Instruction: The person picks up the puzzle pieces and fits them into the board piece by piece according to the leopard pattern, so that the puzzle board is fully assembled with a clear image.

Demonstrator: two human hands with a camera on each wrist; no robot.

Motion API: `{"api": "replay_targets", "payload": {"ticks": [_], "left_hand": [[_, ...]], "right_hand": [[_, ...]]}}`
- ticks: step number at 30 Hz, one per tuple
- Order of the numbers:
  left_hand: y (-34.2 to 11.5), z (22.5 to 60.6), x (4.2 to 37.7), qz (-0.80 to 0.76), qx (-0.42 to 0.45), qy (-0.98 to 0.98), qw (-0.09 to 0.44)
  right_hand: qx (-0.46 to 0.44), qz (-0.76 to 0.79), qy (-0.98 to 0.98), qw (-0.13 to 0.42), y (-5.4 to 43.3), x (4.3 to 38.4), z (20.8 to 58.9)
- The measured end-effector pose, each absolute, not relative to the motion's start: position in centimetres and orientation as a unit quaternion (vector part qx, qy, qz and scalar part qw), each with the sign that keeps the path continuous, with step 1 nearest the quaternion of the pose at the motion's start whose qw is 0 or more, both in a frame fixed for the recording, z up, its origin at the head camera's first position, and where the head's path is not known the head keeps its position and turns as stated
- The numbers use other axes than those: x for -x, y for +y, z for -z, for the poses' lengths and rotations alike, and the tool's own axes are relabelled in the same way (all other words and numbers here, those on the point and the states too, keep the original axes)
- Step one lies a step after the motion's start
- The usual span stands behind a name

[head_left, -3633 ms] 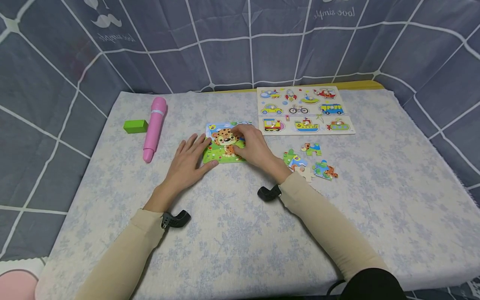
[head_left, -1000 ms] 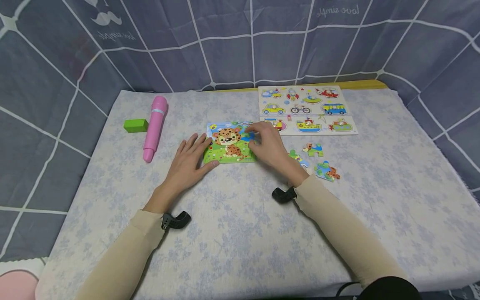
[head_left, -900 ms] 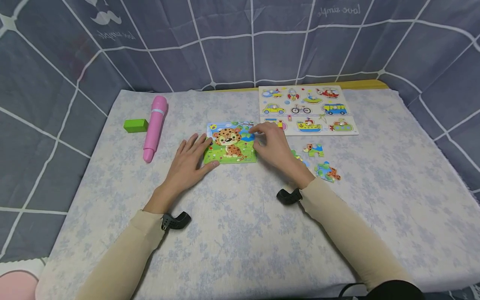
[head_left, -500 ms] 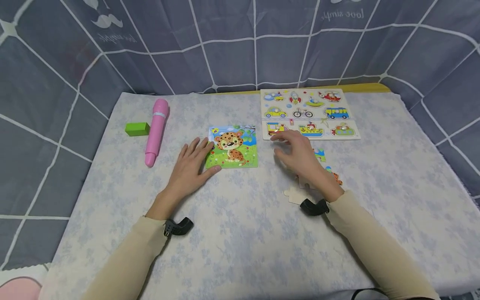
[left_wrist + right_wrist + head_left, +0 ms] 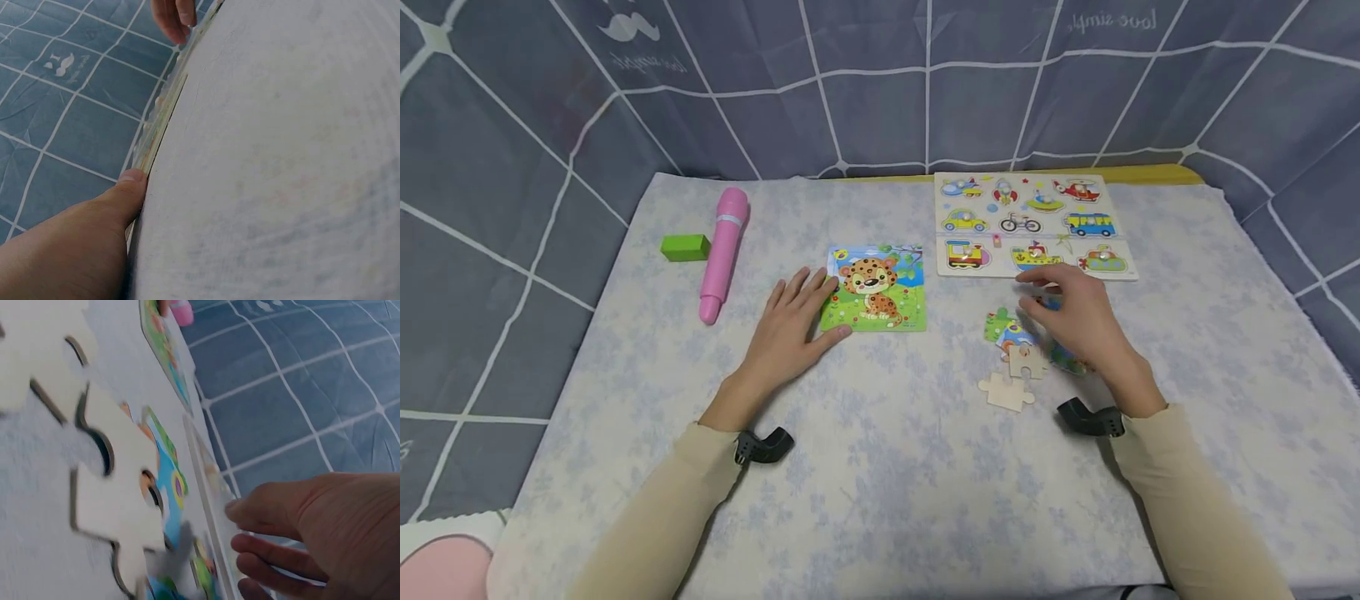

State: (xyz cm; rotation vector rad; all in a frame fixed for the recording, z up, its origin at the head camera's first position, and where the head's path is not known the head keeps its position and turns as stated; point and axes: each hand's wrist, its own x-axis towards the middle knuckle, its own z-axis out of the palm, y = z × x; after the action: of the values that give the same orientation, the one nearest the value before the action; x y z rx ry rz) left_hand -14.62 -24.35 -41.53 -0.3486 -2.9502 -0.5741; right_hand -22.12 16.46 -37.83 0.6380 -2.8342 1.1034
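My left hand [image 5: 790, 325] rests on the cloth, fingers spread, fingertips and thumb at the left edge of a square leopard jigsaw puzzle [image 5: 850, 315]. In the left wrist view its thumb [image 5: 128, 187] lies along the board's edge. Over to the right, my right hand [image 5: 1078, 317] hovers above loose jigsaw pieces, thumb and forefinger curved and apart with nothing between them. Two pieces lie plain wood side up, one nearer [image 5: 1006, 392] and one behind it [image 5: 1026, 362]. Printed pieces [image 5: 1015, 333] lie beside them; others are partly hidden under the right hand.
A wooden peg puzzle [image 5: 985, 273] with vehicle pictures lies behind the loose pieces, close to the right fingertips. At the left are a pink microphone-shaped toy [image 5: 724, 250] and a green block [image 5: 685, 247]. A grey checked curtain [image 5: 880, 117] borders the table's back.
My right hand has left the leopard puzzle and moved right, over the loose pieces. The plain wood pieces have come into full view. My left hand has stayed in place.
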Motion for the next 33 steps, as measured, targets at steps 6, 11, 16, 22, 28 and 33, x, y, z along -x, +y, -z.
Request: {"api": "replay_targets", "payload": {"ticks": [6, 11, 16, 22, 28, 33], "left_hand": [[-24.5, 41.4, 14.9, 0.189, 0.115, -0.974, 0.051], [-24.6, 41.3, 14.7, 0.195, 0.111, -0.973, 0.044], [-24.5, 41.2, 14.5, 0.195, 0.108, -0.974, 0.043], [-24.2, 41.1, 14.5, 0.195, 0.107, -0.974, 0.043], [-24.2, 41.1, 14.7, 0.189, 0.107, -0.975, 0.04], [-24.2, 41.1, 14.7, 0.189, 0.108, -0.975, 0.042]], "right_hand": [[-0.17, -0.302, -0.937, -0.037, 18.4, 22.6, 37.1], [-0.162, -0.274, -0.945, -0.069, 19.0, 22.8, 37.2], [-0.174, -0.281, -0.942, -0.064, 19.3, 23.0, 37.6], [-0.168, -0.302, -0.937, -0.054, 19.7, 23.0, 38.0], [-0.157, -0.33, -0.93, -0.04, 19.9, 23.0, 38.1], [-0.139, -0.357, -0.923, -0.043, 20.1, 23.0, 37.7]]}}
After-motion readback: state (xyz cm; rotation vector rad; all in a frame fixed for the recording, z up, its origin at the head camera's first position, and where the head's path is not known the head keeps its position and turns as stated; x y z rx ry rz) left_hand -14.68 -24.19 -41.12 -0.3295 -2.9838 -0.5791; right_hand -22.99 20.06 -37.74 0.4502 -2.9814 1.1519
